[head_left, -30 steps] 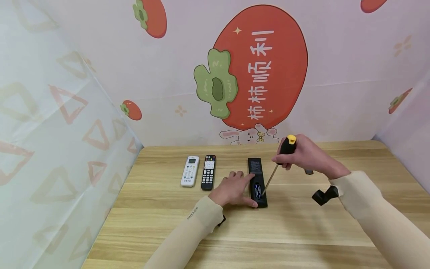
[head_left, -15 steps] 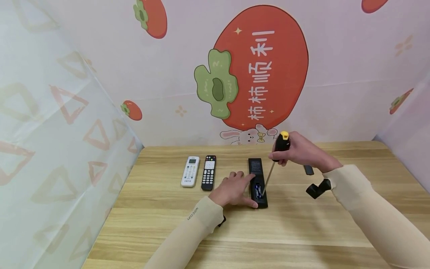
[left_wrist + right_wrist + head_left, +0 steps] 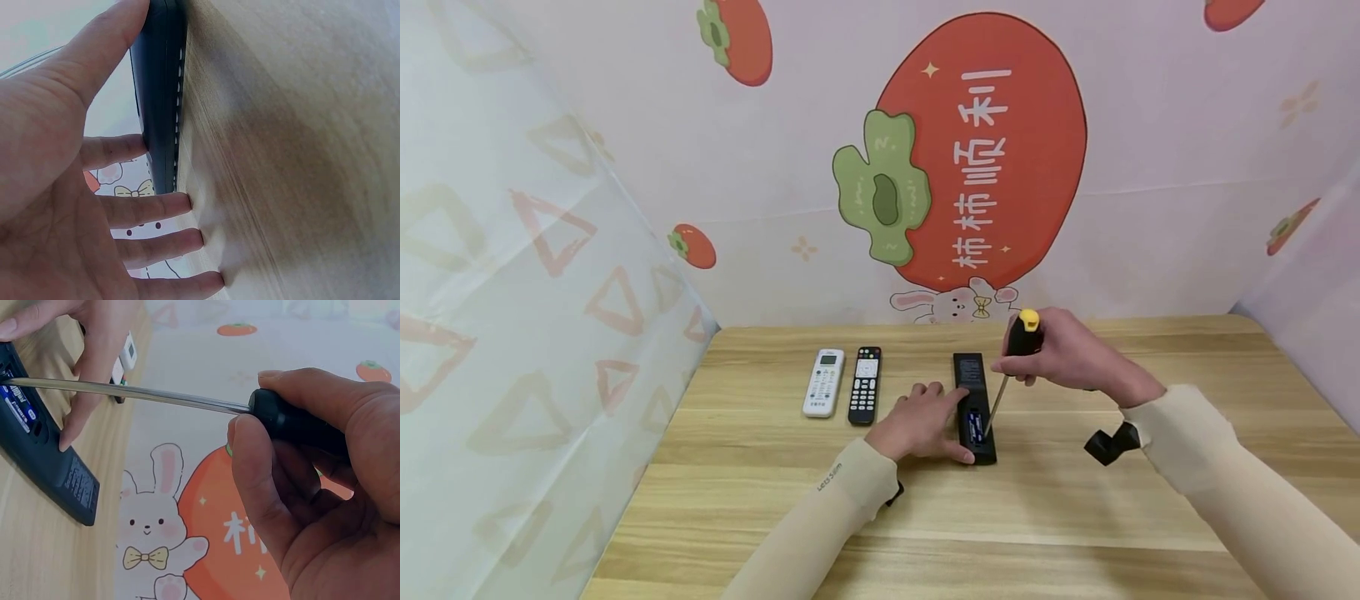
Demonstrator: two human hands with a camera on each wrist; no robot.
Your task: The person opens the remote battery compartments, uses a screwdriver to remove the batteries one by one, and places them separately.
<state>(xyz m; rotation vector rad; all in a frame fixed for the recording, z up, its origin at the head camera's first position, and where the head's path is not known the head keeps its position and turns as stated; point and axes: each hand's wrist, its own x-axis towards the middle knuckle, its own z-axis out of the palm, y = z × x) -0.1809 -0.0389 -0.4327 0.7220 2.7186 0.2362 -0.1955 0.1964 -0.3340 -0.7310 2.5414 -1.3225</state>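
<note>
A black remote (image 3: 975,407) lies face down on the wooden table (image 3: 1037,500) with its battery bay uncovered and a blue battery (image 3: 976,425) showing. My left hand (image 3: 925,425) lies flat beside it. Its thumb presses the near end and its straight index finger rests against the left edge; the left wrist view shows the same remote (image 3: 159,94) between thumb and fingers (image 3: 144,209). My right hand (image 3: 1060,350) grips a screwdriver (image 3: 1022,333) with a black handle and yellow cap. The steel shaft (image 3: 156,394) slants down, its tip in the battery bay.
A white remote (image 3: 823,382) and a black keypad remote (image 3: 865,385) lie side by side at the far left of the table. A patterned backdrop closes the back and both sides. A black camera mount (image 3: 1108,442) hangs under my right wrist.
My right hand has moved the screwdriver handle to the left and a little lower, standing the shaft steeper, while the tip stays in the battery bay. The left hand and the remote have not moved.
</note>
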